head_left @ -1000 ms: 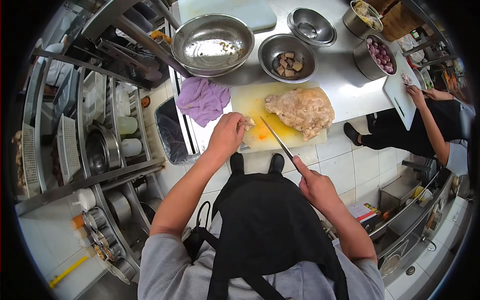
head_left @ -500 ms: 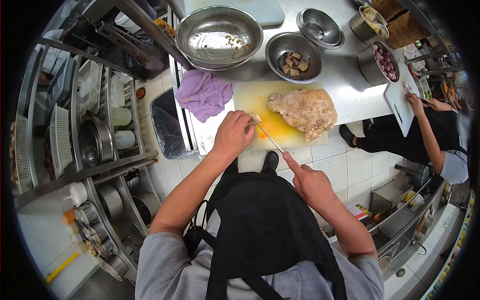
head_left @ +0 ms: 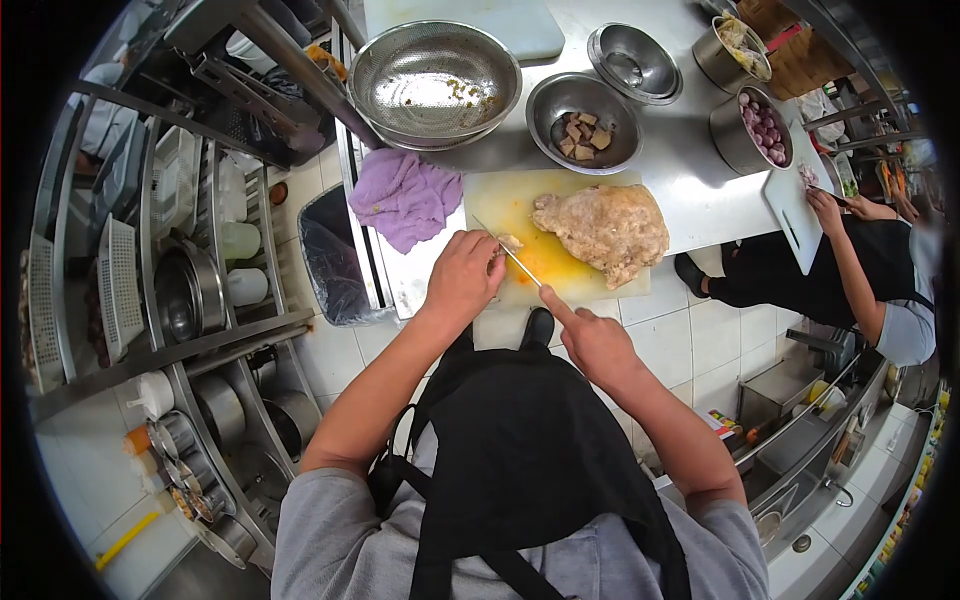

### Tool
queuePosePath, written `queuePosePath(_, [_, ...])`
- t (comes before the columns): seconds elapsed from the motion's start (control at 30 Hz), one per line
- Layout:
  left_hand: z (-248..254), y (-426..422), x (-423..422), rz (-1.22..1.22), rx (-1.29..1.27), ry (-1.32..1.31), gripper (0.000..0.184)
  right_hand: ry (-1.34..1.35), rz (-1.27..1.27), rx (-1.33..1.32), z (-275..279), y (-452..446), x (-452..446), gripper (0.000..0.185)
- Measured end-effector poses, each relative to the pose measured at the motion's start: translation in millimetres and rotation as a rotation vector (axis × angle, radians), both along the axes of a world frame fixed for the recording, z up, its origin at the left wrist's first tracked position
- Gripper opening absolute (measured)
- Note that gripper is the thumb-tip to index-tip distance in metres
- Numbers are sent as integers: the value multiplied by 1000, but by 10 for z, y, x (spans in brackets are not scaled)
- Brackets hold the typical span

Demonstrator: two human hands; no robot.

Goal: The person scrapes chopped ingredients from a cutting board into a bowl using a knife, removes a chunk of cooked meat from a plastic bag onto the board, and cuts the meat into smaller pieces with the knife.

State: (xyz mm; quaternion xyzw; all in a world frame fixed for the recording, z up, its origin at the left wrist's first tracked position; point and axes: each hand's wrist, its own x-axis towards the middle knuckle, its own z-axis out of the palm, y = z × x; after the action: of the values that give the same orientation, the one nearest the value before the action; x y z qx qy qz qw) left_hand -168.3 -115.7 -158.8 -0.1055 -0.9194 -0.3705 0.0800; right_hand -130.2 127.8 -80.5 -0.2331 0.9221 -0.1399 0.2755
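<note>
A pale yellow cutting board (head_left: 487, 197) lies on the steel table. On its right side rests a large, lumpy, pale-brown slab of cooked meat (head_left: 605, 232). My left hand (head_left: 466, 275) is at the board's lower left, fingers curled and closed on a small piece of meat mostly hidden under them. My right hand (head_left: 598, 343) grips the handle of a knife (head_left: 521, 267), forefinger stretched along it. The blade points up and left, passing right beside my left fingertips. A small pale cut bit (head_left: 511, 242) lies just right of the blade.
A steel bowl of meat cubes (head_left: 585, 137) stands behind the board, with a perforated strainer (head_left: 435, 85) to its left. A purple cloth (head_left: 405, 198) lies left of the board. At right, a co-worker's hands (head_left: 828, 208) work at a white board (head_left: 793, 225), near a pot of onions (head_left: 750, 135).
My right hand and the knife have moved left and slightly up, so the blade now reaches past my left fingertips. A small bit now lies on the blade's right side.
</note>
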Motion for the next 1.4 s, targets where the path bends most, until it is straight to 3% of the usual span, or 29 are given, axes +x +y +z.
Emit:
queuePosePath(0.17, [23, -17, 15, 8, -13, -29, 19, -79, -3, 57, 139, 380, 333, 78])
queuePosePath(0.37, [208, -149, 66, -123, -72, -227, 20, -109, -64, 30, 274, 481, 471, 78])
queuePosePath(0.47, [323, -136, -31, -65, -34, -322, 19, -95, -103, 6, 301, 545, 521, 76])
queuePosePath(0.57, [221, -93, -293, -146, 17, 56, 19, -83, -139, -2, 328, 600, 566, 76])
queuePosePath(0.67, [106, -121, -469, -282, -56, -94, 23, -99, -169, -2, 382, 590, 569, 78])
queuePosePath(0.77, [112, -65, -453, -226, -63, -114, 27, -121, -215, -23, 418, 531, 547, 79])
queuePosePath(1.0, [79, -32, -430, -276, -50, -11, 23, -125, -254, -67, 409, 422, 469, 79])
queuePosePath(1.17, [59, 89, -320, -174, -78, -79, 21, -125, -236, -49, 407, 372, 416, 78])
queuePosePath(1.4, [-29, 197, -168, -68, -20, 44, 18, -113, -165, 13, 448, 304, 342, 75])
